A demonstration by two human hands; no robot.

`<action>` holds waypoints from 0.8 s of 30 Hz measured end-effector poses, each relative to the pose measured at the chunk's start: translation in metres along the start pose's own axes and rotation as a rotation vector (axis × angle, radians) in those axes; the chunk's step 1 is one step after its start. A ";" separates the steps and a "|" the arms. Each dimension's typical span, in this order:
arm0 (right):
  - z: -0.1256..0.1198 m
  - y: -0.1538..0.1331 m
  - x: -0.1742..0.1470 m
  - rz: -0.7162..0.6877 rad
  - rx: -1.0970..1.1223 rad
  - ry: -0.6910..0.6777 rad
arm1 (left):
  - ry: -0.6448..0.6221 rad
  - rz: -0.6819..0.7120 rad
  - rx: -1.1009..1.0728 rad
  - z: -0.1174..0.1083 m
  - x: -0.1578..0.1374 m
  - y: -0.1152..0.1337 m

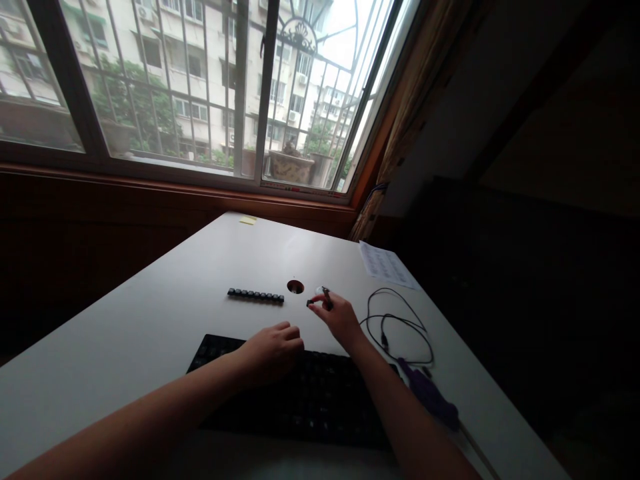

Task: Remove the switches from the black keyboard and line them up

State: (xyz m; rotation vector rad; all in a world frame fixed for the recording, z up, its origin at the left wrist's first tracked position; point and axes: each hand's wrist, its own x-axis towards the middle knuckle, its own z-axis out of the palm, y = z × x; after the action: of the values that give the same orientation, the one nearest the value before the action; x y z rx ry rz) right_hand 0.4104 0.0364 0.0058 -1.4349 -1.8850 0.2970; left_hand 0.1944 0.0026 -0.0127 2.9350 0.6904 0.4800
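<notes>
A black keyboard (320, 400) lies across the near part of the white desk, partly covered by my forearms. My left hand (275, 347) rests on its upper edge with the fingers curled in; whatever they may hold is hidden. Beyond the keyboard, my right hand (343, 320) pinches a small black keycap (310, 303) between thumb and finger, just above the desk. A thin dark tool (327, 297) also pokes up from that hand, its kind unclear. To the left, several black keycaps (256, 296) stand in a straight row on the desk.
A round cable hole (295, 287) opens in the desk (125, 333) beyond my hands. On the right lie a looped black cable (400, 317), a purple object (430, 393) and a printed sheet (387, 264). A yellow note (248, 220) sits at the far edge, below the window.
</notes>
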 end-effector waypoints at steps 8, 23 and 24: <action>0.040 0.019 0.043 -0.063 -0.102 -0.214 | 0.046 0.036 -0.023 0.013 0.000 -0.006; 0.057 0.028 0.047 -0.010 -0.015 -0.250 | 0.036 0.006 -0.027 0.010 0.000 -0.004; 0.057 0.029 0.047 -0.005 -0.009 -0.250 | 0.037 0.000 -0.031 0.010 0.000 -0.004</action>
State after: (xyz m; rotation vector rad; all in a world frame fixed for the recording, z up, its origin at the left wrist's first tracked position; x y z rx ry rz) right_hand 0.3888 0.1030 -0.0314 -1.4536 -2.0905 0.4854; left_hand 0.1958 0.0060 -0.0232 2.9047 0.6803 0.5412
